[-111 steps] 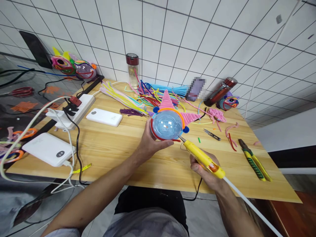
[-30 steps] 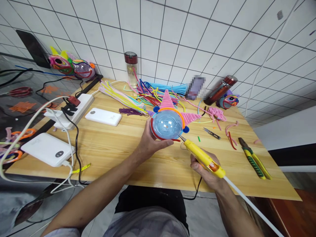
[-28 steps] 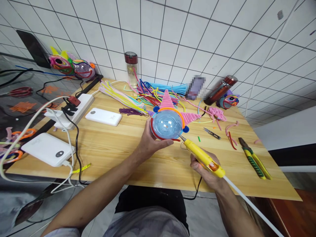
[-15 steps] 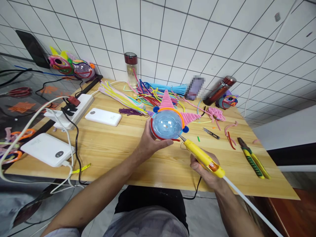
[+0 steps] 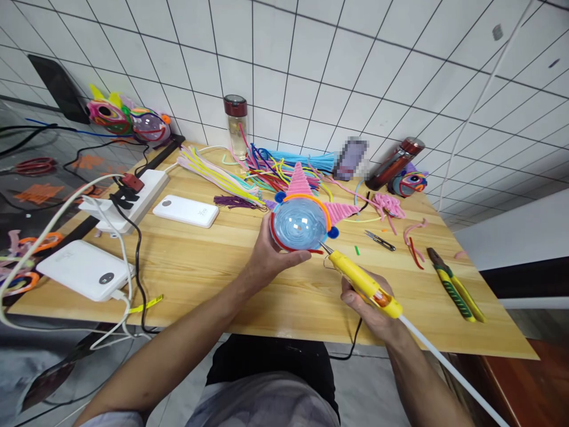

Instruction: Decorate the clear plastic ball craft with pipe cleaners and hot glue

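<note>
In my left hand [image 5: 271,255] is a round, clear bluish plastic ball ornament [image 5: 299,224], edged with orange and red pipe cleaners. Two pink pipe-cleaner points [image 5: 299,179] and dark blue pompoms [image 5: 333,232] stick out from its rim. My fingers wrap its left side, and the thumb lies along the bottom. My right hand [image 5: 371,302] grips a yellow hot glue gun [image 5: 355,274] with a white glue stick [image 5: 444,362] out of its back. The metal nozzle [image 5: 326,247] meets the ball's lower right edge; whether it touches is hard to tell.
Pipe-cleaner bundles [image 5: 222,172] lie behind the ball, near a glass bottle [image 5: 237,127]. To the right are small snips [image 5: 380,240], pliers [image 5: 456,284] and a tilted red flask [image 5: 395,163]. A power strip [image 5: 137,198], white power banks [image 5: 185,211] and cables occupy the left.
Very little differs. The glue gun and my right hand have shifted a touch to the left, and the ball's pink point on the right has edged the same way.
</note>
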Tool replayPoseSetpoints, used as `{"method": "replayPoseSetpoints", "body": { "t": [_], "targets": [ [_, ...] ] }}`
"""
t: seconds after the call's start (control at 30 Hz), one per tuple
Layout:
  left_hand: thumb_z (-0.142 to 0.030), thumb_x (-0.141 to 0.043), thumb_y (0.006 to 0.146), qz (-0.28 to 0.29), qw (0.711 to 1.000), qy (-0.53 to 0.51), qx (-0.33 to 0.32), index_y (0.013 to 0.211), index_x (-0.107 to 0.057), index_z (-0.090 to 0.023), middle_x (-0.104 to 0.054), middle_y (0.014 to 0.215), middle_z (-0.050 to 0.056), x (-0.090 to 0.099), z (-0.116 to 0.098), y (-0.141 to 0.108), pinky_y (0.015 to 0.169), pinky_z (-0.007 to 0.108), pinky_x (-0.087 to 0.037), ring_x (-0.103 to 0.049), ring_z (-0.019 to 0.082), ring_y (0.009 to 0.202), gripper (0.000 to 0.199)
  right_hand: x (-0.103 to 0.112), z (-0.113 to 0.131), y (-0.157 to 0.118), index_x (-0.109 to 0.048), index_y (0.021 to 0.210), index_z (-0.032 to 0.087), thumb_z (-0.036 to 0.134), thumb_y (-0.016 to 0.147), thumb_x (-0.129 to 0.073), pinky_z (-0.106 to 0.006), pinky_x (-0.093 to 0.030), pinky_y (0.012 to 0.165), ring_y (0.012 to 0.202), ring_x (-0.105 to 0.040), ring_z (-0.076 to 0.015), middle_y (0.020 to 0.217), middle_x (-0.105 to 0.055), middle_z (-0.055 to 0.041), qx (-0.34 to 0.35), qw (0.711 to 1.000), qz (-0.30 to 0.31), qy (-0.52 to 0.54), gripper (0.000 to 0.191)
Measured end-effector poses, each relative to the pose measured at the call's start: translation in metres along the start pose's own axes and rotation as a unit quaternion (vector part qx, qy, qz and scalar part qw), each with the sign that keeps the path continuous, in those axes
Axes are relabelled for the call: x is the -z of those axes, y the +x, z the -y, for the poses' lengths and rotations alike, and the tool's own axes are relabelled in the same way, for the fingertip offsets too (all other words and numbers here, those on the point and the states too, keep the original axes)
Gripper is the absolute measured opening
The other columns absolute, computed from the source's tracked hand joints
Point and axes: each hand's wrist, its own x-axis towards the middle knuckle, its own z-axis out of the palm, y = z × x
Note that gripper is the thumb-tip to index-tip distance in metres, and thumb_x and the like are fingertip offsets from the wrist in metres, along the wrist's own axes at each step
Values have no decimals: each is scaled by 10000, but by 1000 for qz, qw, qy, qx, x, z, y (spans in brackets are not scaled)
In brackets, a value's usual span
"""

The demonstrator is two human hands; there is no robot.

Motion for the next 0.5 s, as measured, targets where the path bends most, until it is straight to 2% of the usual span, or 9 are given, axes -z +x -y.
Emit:
{"method": "replayPoseSetpoints", "body": {
  "t": [0.5],
  "targets": [
    [-585, -1077, 549, 5, 1000, 6, -1, 1352, -503, -253, -698, 1383, 121, -1, 1, 1, 1162, 540, -602, -713, 358, 1321, 1041, -2, -3, 0, -601, 722, 238, 582, 1010, -726, -292, -446, 537, 568, -502, -149, 656, -571, 13, -12, 1000, 1, 13, 465]
  ]
}}
